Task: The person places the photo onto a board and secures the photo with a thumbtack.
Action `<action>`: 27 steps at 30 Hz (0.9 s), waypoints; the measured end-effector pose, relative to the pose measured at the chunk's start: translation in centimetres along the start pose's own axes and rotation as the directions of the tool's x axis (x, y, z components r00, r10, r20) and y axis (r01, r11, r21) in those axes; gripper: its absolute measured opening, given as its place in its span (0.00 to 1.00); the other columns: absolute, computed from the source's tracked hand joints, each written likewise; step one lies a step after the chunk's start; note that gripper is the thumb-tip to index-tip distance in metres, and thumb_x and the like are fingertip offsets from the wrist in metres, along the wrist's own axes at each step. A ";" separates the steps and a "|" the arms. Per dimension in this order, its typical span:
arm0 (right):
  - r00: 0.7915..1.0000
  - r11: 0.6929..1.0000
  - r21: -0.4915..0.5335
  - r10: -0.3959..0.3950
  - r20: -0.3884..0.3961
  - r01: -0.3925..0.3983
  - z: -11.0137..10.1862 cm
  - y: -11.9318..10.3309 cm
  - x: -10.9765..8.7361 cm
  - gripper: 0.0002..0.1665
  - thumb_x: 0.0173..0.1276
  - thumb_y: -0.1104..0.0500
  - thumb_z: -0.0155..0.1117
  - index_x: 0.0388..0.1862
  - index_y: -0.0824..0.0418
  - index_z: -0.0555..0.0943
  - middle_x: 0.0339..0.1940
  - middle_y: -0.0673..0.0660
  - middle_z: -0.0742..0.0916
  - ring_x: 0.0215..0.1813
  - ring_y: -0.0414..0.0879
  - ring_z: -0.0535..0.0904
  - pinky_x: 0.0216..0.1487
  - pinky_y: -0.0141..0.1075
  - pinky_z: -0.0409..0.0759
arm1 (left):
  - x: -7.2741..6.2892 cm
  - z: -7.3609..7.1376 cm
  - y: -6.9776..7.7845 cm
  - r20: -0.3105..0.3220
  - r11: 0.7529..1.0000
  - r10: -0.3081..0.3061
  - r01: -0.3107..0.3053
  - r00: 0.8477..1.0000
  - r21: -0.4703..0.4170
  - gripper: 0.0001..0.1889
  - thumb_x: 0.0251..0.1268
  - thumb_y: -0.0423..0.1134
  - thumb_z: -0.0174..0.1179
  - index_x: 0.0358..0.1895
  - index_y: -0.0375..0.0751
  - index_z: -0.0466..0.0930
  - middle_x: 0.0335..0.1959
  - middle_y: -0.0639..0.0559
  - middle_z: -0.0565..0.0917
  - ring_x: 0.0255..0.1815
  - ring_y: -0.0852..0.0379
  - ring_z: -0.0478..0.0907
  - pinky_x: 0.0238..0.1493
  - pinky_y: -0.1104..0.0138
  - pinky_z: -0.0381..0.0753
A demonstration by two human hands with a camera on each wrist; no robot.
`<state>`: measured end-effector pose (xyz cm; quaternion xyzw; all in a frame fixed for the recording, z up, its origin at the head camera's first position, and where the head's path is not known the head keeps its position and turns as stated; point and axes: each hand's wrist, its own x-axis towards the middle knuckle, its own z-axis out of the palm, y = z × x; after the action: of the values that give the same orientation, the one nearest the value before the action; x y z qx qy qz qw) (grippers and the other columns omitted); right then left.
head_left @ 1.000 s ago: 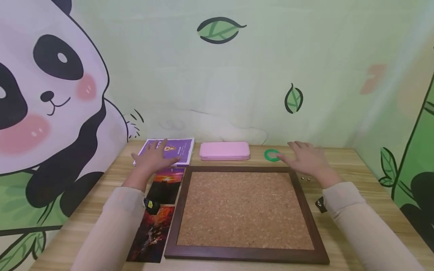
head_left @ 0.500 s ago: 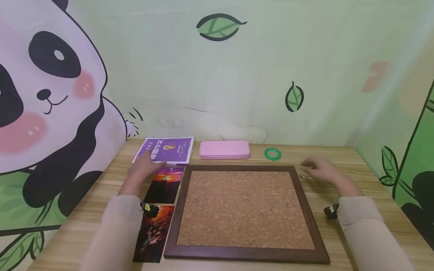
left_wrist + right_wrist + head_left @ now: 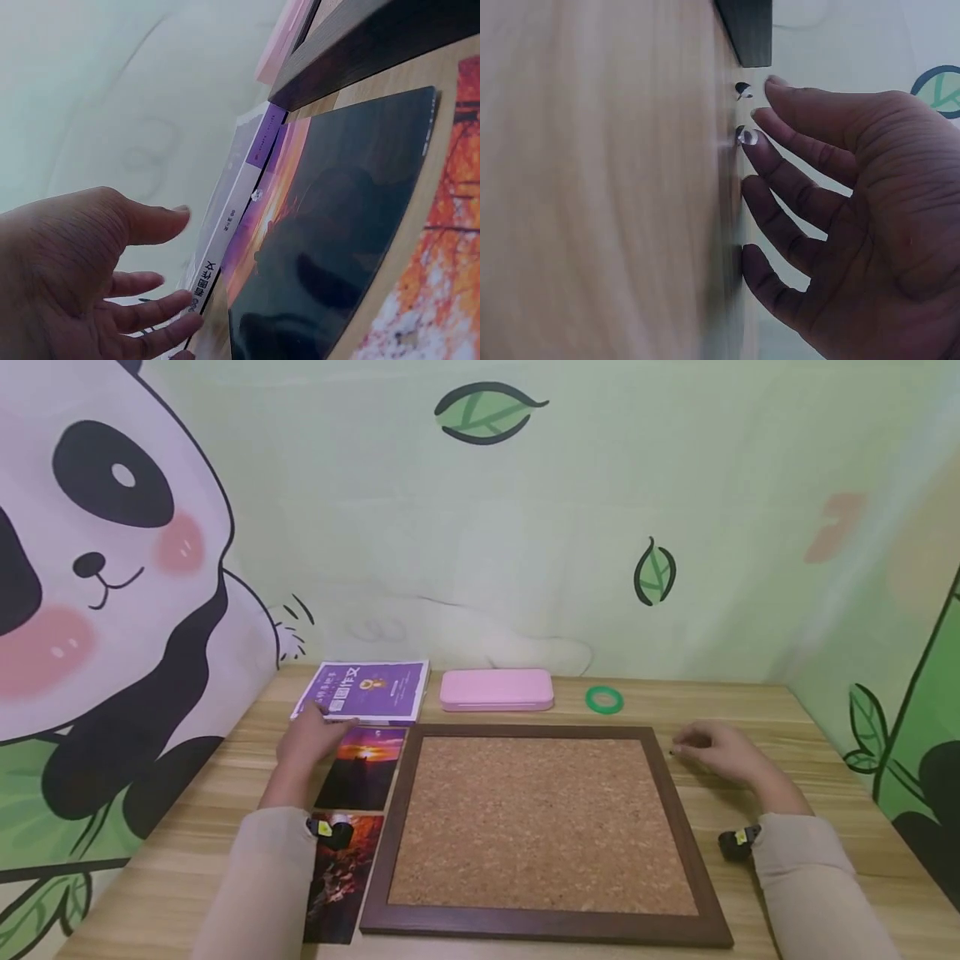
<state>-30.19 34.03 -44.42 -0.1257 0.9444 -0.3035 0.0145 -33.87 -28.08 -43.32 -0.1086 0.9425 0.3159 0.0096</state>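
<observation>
My right hand [image 3: 716, 752] is low over the table just right of the corkboard [image 3: 543, 822], its fingers loosely bent. In the right wrist view, two small silver thumbtacks [image 3: 746, 136] are right at the tips of the thumb and fingers, which stand apart. On the other side my left hand [image 3: 306, 739] hovers at the front edge of a purple book [image 3: 386, 689], fingers spread and holding nothing. Beside it lies a sunset photo [image 3: 367, 768], and nearer me an autumn-coloured photo [image 3: 345, 885] is partly covered by the sleeve and wrist camera.
Behind the board stand a pink pencil case [image 3: 497, 691] and a green tape ring [image 3: 604, 700] on the wooden table [image 3: 742, 703]. The board's dark frame [image 3: 540, 922] fills the middle front. A panda-printed wall rises behind.
My right hand has come down from beside the green ring toward the thumbtacks, its fingers bending. The left hand has drawn back off the book to its near edge.
</observation>
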 end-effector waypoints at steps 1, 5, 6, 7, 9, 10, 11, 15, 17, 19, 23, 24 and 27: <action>1.000 1.000 0.001 -0.001 -0.001 0.001 0.1 0.1 -0.1 0.19 0.74 0.55 0.62 0.53 0.70 0.81 0.51 0.68 0.85 0.55 0.65 0.79 0.56 0.59 0.74 | -0.1 0.1 0.0 0.016 1.000 0.000 0.000 1.000 0.006 0.44 0.67 0.58 0.59 0.71 0.25 0.57 0.65 0.25 0.69 0.63 0.30 0.69 0.64 0.38 0.64; 1.000 0.999 0.035 0.014 0.008 -0.014 0.3 0.3 -0.4 0.20 0.73 0.54 0.64 0.54 0.69 0.81 0.51 0.66 0.85 0.55 0.63 0.79 0.56 0.58 0.75 | -0.3 0.5 0.1 0.063 1.000 0.015 -0.015 0.998 0.007 0.39 0.66 0.56 0.62 0.65 0.25 0.61 0.59 0.26 0.73 0.58 0.32 0.71 0.62 0.40 0.67; 1.000 0.999 0.045 0.017 0.011 -0.017 0.4 0.4 -0.5 0.20 0.73 0.53 0.64 0.54 0.68 0.81 0.51 0.66 0.85 0.55 0.63 0.79 0.56 0.57 0.75 | -0.4 0.7 0.1 0.066 1.000 0.023 -0.022 0.998 -0.006 0.39 0.65 0.54 0.63 0.65 0.25 0.62 0.58 0.27 0.74 0.57 0.33 0.72 0.62 0.41 0.67; 1.000 0.998 0.055 0.018 0.013 -0.019 0.5 0.5 -0.5 0.21 0.73 0.53 0.64 0.54 0.68 0.81 0.51 0.65 0.85 0.55 0.62 0.79 0.56 0.56 0.75 | -0.4 0.9 0.0 0.068 0.999 0.028 -0.027 0.997 -0.019 0.38 0.64 0.53 0.64 0.64 0.25 0.63 0.57 0.28 0.74 0.55 0.34 0.72 0.61 0.42 0.68; 1.000 0.997 0.073 0.018 0.015 -0.019 0.7 0.6 -0.5 0.21 0.73 0.53 0.64 0.55 0.67 0.81 0.51 0.64 0.85 0.55 0.60 0.80 0.55 0.54 0.75 | -0.4 1.4 -0.2 0.072 0.998 0.033 -0.029 0.997 -0.047 0.38 0.62 0.51 0.67 0.64 0.26 0.62 0.57 0.29 0.74 0.54 0.35 0.72 0.61 0.42 0.68; 1.000 0.997 0.079 0.011 0.014 -0.012 0.8 0.7 -0.5 0.20 0.73 0.53 0.64 0.54 0.67 0.81 0.50 0.63 0.86 0.54 0.60 0.80 0.55 0.53 0.75 | -0.5 1.6 -0.3 0.067 0.998 0.038 -0.035 0.997 -0.049 0.38 0.61 0.50 0.68 0.64 0.26 0.62 0.57 0.29 0.75 0.53 0.36 0.72 0.61 0.43 0.69; 1.000 0.997 0.079 0.010 0.008 -0.010 0.8 0.9 -0.5 0.20 0.73 0.52 0.64 0.54 0.66 0.82 0.50 0.62 0.86 0.54 0.59 0.80 0.55 0.52 0.75 | -0.4 1.8 -0.2 0.064 0.998 0.048 -0.045 0.997 -0.053 0.39 0.60 0.49 0.69 0.64 0.26 0.62 0.56 0.29 0.75 0.52 0.36 0.73 0.60 0.43 0.70; 1.000 0.997 0.072 0.002 -0.013 -0.001 0.9 1.4 -0.3 0.19 0.73 0.51 0.65 0.53 0.64 0.82 0.48 0.60 0.86 0.53 0.57 0.79 0.55 0.52 0.74 | -0.2 2.2 -0.5 0.027 0.996 0.081 -0.081 0.996 -0.025 0.37 0.58 0.48 0.70 0.61 0.26 0.64 0.54 0.30 0.78 0.49 0.37 0.75 0.55 0.45 0.72; 1.000 0.997 0.070 0.010 -0.022 -0.008 1.0 1.6 -0.2 0.19 0.73 0.50 0.65 0.53 0.63 0.82 0.48 0.60 0.86 0.54 0.57 0.79 0.55 0.52 0.73 | -0.2 2.3 -0.5 0.011 0.996 0.092 -0.091 0.996 -0.021 0.36 0.58 0.47 0.70 0.59 0.26 0.65 0.53 0.30 0.79 0.48 0.37 0.76 0.53 0.46 0.72; 0.999 0.997 0.076 0.020 -0.026 -0.018 1.1 1.7 -0.2 0.19 0.73 0.49 0.66 0.52 0.63 0.83 0.48 0.60 0.86 0.54 0.57 0.79 0.55 0.52 0.72 | -0.2 2.4 -0.6 0.004 0.995 0.098 -0.098 0.995 -0.022 0.33 0.57 0.46 0.70 0.57 0.26 0.67 0.51 0.31 0.80 0.46 0.38 0.77 0.51 0.47 0.73; 0.999 0.996 0.079 0.042 -0.030 -0.039 1.3 1.8 -0.3 0.20 0.72 0.48 0.66 0.50 0.62 0.83 0.47 0.59 0.86 0.53 0.55 0.79 0.54 0.51 0.73 | -0.1 2.6 -0.9 -0.001 0.994 0.109 -0.109 0.994 -0.025 0.27 0.58 0.44 0.68 0.53 0.26 0.74 0.47 0.32 0.82 0.43 0.39 0.78 0.48 0.48 0.75; 0.998 0.996 0.080 0.046 -0.032 -0.043 1.4 1.8 -0.3 0.19 0.72 0.48 0.66 0.50 0.62 0.83 0.46 0.59 0.86 0.53 0.55 0.79 0.54 0.50 0.73 | 0.0 2.7 -1.0 0.000 0.994 0.109 -0.109 0.994 -0.027 0.25 0.59 0.43 0.68 0.52 0.27 0.76 0.46 0.33 0.82 0.42 0.40 0.77 0.48 0.48 0.75; 0.998 0.996 0.082 0.050 -0.039 -0.046 1.5 1.7 -0.3 0.18 0.72 0.48 0.66 0.49 0.61 0.84 0.45 0.58 0.86 0.52 0.54 0.78 0.53 0.49 0.73 | 0.1 2.7 -1.2 0.000 0.994 0.103 -0.103 0.995 -0.024 0.22 0.60 0.43 0.67 0.50 0.29 0.79 0.44 0.35 0.81 0.41 0.41 0.76 0.46 0.50 0.75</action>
<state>-30.11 34.62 -46.68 -0.0960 0.9342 -0.3435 0.0075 -33.91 -27.37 -46.22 -0.0598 0.9429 0.3274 -0.0076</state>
